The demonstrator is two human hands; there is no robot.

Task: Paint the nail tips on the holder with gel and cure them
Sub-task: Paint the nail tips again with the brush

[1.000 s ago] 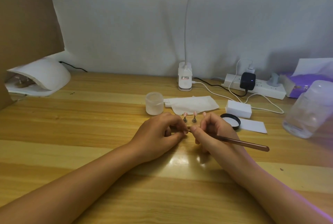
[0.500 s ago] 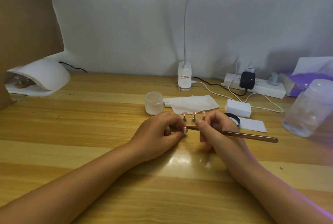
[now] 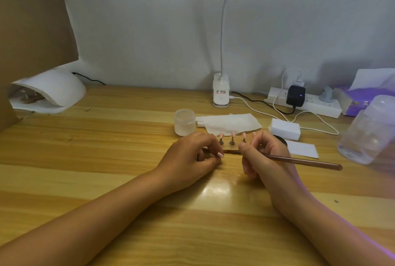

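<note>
A small wooden holder (image 3: 230,147) lies mid-table with several pink nail tips (image 3: 232,134) standing on short metal stems. My left hand (image 3: 192,158) pinches one pink nail tip (image 3: 220,154) between thumb and fingers, just in front of the holder's left end. My right hand (image 3: 263,154) grips a copper-coloured brush (image 3: 303,161) like a pen; its handle runs out to the right and its tip points left toward the held nail tip. The brush hairs are hidden behind my right thumb. A white curing lamp (image 3: 57,88) sits at the far left with another holder inside.
Behind the holder stand a frosted jar (image 3: 184,122), a white tissue (image 3: 230,123), a white block (image 3: 284,128), a black lid (image 3: 281,140) and a white card (image 3: 303,149). A desk-lamp base (image 3: 221,93), power strip (image 3: 307,103), tissue box (image 3: 363,99) and clear bottle (image 3: 367,128) line the back and right.
The brush handle has swung up and to the right as my right hand shifted slightly away from the left. The pink nail tip in my left hand's fingers is now exposed.
</note>
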